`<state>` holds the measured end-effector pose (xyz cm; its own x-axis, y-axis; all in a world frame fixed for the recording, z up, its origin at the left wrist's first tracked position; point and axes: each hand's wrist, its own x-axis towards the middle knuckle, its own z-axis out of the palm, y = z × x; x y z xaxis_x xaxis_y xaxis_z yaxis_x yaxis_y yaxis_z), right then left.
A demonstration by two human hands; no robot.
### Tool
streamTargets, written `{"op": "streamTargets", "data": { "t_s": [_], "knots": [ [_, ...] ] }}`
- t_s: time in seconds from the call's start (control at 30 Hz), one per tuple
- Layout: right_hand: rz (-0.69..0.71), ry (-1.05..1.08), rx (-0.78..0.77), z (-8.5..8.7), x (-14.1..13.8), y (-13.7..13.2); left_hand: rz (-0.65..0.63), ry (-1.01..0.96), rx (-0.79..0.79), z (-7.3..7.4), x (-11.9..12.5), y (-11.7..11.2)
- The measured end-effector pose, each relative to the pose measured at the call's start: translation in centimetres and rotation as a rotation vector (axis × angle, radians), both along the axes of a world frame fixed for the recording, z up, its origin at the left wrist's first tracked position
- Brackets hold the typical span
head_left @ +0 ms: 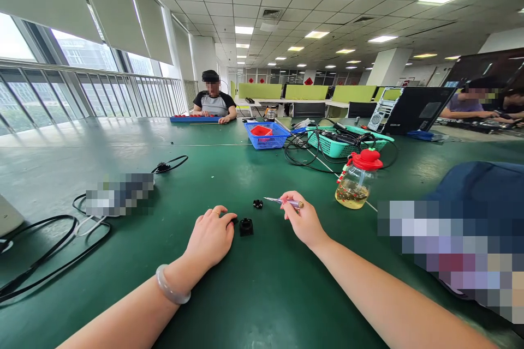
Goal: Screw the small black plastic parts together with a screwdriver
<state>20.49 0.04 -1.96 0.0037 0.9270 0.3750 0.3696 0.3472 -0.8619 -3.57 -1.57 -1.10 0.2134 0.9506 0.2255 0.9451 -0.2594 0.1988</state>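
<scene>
Green office table (262,289): my left hand (210,238) rests curled beside the boxy black part (246,227); my right hand (305,223) pinches a purple screwdriver (282,202).

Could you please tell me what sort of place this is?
Probably an open-plan office used as an electronics workshop: a long green worktable, a basket of cables, an opened computer case, and a small screwdriver in the right hand.

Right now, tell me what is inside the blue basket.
A red tray sits inside the blue basket. Anything under it or lower down is hidden by the basket's wall.
</scene>
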Motion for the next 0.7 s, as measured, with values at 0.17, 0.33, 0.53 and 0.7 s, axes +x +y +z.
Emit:
{"op": "streamTargets", "data": {
  "t_s": [0.17, 0.33, 0.53, 0.7],
  "knots": [
    [0.109, -0.035, -0.052, -0.2, -0.3, 0.0, -0.11, -0.083, 0.065, -0.3, -0.1, 0.4],
    [0.116, 0.009, -0.073, -0.2, -0.4, 0.0, -0.384, -0.144, -0.06, -0.8, 0.0, 0.6],
    [0.171, 0.02, -0.024, 0.3, -0.4, -0.7, -0.203, -0.214, -0.09, -0.7, 0.1, 0.7],
    [0.289, 0.014, 0.012, 0.5, -0.7, -1.5, -0.21, -0.229, -0.069, -0.6, -0.1, 0.5]
  ]
}}
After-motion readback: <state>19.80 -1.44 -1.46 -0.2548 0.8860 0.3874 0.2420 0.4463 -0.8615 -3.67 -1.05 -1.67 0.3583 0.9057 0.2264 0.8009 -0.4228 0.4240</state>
